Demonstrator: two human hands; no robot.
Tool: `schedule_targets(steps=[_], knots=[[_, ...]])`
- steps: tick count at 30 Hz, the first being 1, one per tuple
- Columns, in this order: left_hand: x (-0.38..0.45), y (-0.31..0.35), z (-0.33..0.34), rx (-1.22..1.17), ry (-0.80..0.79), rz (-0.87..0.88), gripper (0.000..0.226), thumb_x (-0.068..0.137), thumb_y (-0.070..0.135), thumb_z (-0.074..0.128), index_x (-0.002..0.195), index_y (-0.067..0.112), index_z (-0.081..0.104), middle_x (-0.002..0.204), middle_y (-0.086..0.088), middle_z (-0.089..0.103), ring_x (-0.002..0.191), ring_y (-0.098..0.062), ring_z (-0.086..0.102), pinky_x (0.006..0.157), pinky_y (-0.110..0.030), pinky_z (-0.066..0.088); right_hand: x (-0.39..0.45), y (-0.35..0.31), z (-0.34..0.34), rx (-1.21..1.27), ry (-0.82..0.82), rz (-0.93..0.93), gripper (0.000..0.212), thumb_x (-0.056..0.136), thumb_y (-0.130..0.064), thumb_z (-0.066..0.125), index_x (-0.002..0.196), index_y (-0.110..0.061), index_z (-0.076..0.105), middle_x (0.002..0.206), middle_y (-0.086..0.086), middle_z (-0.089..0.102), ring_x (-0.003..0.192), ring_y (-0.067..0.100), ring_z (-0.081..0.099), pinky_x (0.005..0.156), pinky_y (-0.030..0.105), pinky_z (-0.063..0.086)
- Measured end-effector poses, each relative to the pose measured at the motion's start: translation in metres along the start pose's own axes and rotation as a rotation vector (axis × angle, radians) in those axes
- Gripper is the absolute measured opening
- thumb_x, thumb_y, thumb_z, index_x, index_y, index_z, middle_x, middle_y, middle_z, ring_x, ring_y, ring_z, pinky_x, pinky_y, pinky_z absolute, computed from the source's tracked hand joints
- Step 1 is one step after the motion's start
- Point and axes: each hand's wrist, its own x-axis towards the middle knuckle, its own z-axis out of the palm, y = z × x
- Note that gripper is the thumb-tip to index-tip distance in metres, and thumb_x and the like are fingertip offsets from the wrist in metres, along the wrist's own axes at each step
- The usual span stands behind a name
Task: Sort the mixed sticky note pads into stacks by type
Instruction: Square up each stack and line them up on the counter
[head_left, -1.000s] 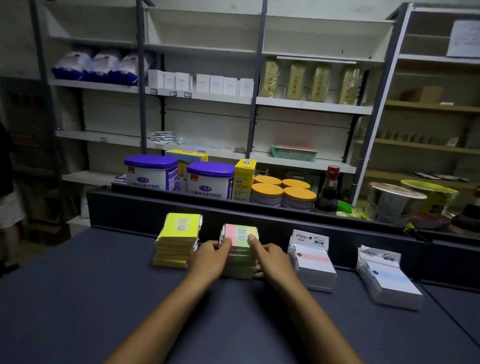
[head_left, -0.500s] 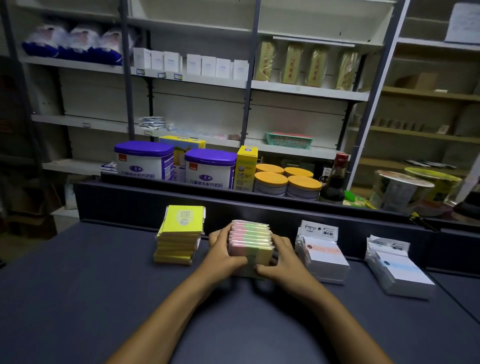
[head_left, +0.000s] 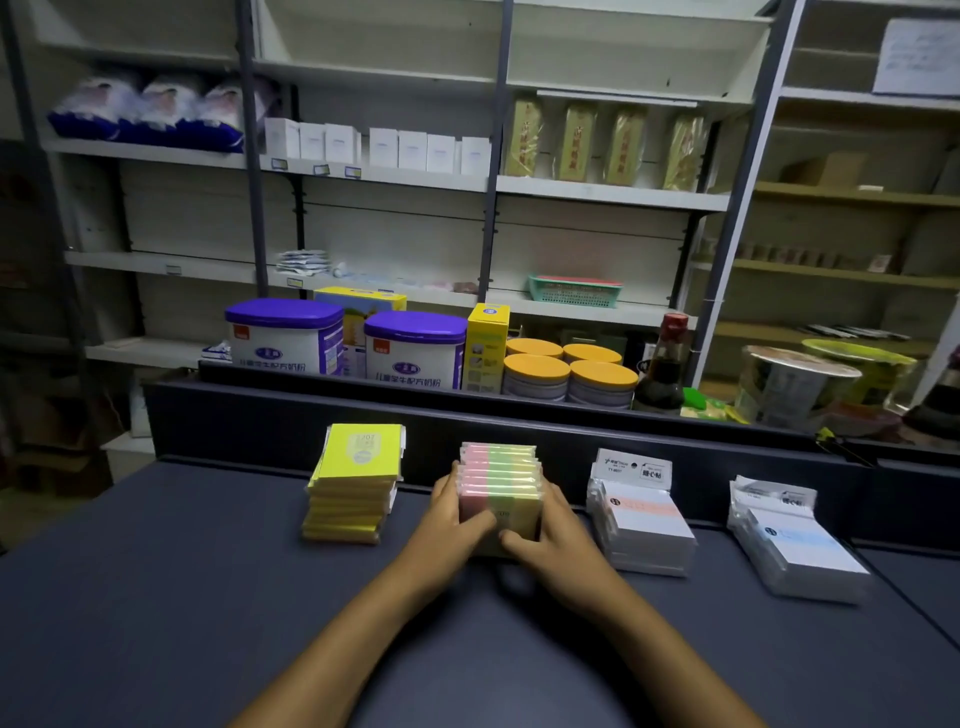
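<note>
Both hands have slid from the top of the multicoloured stack down to its sides, and the pads that lay flat a second ago now stand tilted up on edge, fanned toward the far side. On the near part of the dark worktop (head_left: 156, 623), the left hand (head_left: 447, 519) grips the left side of the multicoloured stack (head_left: 501, 488), its fingers curled behind it and the thumb pressed on the near face. The right hand (head_left: 558, 535) grips the right side in the same way, thumb on the near face just beside the left thumb. Pink, green and yellow bands show along the pad edges. Left of it, apart from the hands, stands the yellow stack (head_left: 356, 486), slightly uneven, with a yellow pad on top. To the right lies a white stack with an orange band (head_left: 641, 525), and farther right, well apart, a white stack with a blue band (head_left: 795, 545); both are in clear wrappers with printed header cards. Beyond the stacks runs a dark raised ledge (head_left: 260, 415). Behind it stand two purple-lidded tins (head_left: 415, 348), a yellow box (head_left: 488, 343), four orange-lidded jars (head_left: 569, 371) and a dark bottle (head_left: 665, 364). Farthest off, white shelves (head_left: 597, 189) carry white boxes and gold packets.
</note>
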Motion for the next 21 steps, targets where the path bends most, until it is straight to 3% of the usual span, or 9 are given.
schedule_targets(steps=[3, 5, 8, 12, 15, 17, 19, 21], knots=[[-0.001, -0.001, 0.001, 0.099, -0.043, 0.041, 0.055, 0.084, -0.004, 0.057, 0.124, 0.031, 0.043, 0.126, 0.001, 0.040, 0.114, -0.001, 0.047, 0.091, -0.002, 0.034, 0.000, 0.001, 0.001, -0.013, -0.001, -0.001, 0.064, 0.082, -0.011, 0.069, 0.134, -0.039, 0.044, 0.130, -0.008, 0.052, 0.122, -0.008, 0.047, 0.102, 0.010, 0.037], [-0.002, -0.001, -0.001, 0.111, -0.036, 0.057, 0.058, 0.081, -0.004, 0.060, 0.127, 0.029, 0.045, 0.123, 0.002, 0.041, 0.111, 0.003, 0.048, 0.083, 0.006, 0.032, 0.000, 0.001, -0.001, -0.011, 0.002, -0.024, 0.064, 0.082, -0.008, 0.069, 0.135, -0.035, 0.047, 0.131, -0.007, 0.054, 0.121, -0.004, 0.051, 0.105, 0.019, 0.041], [-0.002, 0.001, -0.006, 0.095, 0.008, 0.062, 0.062, 0.075, 0.009, 0.062, 0.135, 0.018, 0.046, 0.124, 0.000, 0.043, 0.115, -0.007, 0.051, 0.083, 0.004, 0.035, 0.002, 0.001, -0.002, 0.015, 0.023, -0.054, 0.064, 0.080, -0.001, 0.066, 0.137, -0.028, 0.050, 0.133, -0.003, 0.058, 0.123, 0.006, 0.056, 0.106, 0.026, 0.044], [-0.005, 0.000, -0.007, 0.176, -0.082, 0.032, 0.069, 0.083, 0.001, 0.061, 0.146, 0.016, 0.038, 0.141, -0.006, 0.033, 0.133, -0.015, 0.040, 0.100, -0.006, 0.028, 0.002, 0.004, 0.000, -0.039, -0.003, -0.064, 0.062, 0.083, -0.004, 0.068, 0.128, -0.041, 0.048, 0.129, -0.003, 0.058, 0.118, 0.004, 0.056, 0.104, 0.022, 0.044], [-0.007, -0.001, -0.009, 0.185, -0.106, 0.030, 0.074, 0.083, 0.003, 0.065, 0.148, 0.015, 0.034, 0.140, -0.005, 0.032, 0.134, -0.015, 0.039, 0.092, 0.003, 0.027, 0.002, 0.006, -0.002, -0.022, -0.012, -0.057, 0.058, 0.082, -0.005, 0.069, 0.121, -0.043, 0.052, 0.126, -0.005, 0.062, 0.115, 0.005, 0.059, 0.100, 0.021, 0.046], [-0.005, -0.001, -0.011, 0.178, -0.095, 0.026, 0.077, 0.081, 0.004, 0.068, 0.149, 0.014, 0.032, 0.135, -0.001, 0.034, 0.132, -0.014, 0.042, 0.084, 0.009, 0.029, 0.002, 0.008, -0.005, 0.047, -0.030, -0.024, 0.061, 0.081, 0.002, 0.071, 0.125, -0.036, 0.053, 0.124, -0.011, 0.064, 0.110, 0.002, 0.063, 0.092, 0.016, 0.048], [-0.005, 0.001, -0.013, 0.167, -0.069, 0.020, 0.091, 0.077, 0.006, 0.075, 0.152, 0.011, 0.023, 0.136, 0.004, 0.032, 0.129, -0.008, 0.041, 0.085, 0.007, 0.033, 0.003, 0.008, -0.011, 0.140, -0.052, 0.048, 0.079, 0.080, 0.007, 0.073, 0.142, -0.024, 0.037, 0.124, -0.020, 0.058, 0.103, -0.007, 0.065, 0.083, 0.009, 0.048], [-0.005, 0.003, -0.017, 0.115, -0.041, 0.027, 0.111, 0.068, 0.014, 0.082, 0.156, 0.015, 0.014, 0.144, 0.003, 0.032, 0.132, -0.011, 0.040, 0.105, -0.014, 0.040, 0.003, 0.009, -0.019, 0.195, -0.073, 0.093, 0.101, 0.078, 0.007, 0.075, 0.154, -0.024, 0.015, 0.122, -0.025, 0.052, 0.098, -0.015, 0.063, 0.078, 0.006, 0.048]])
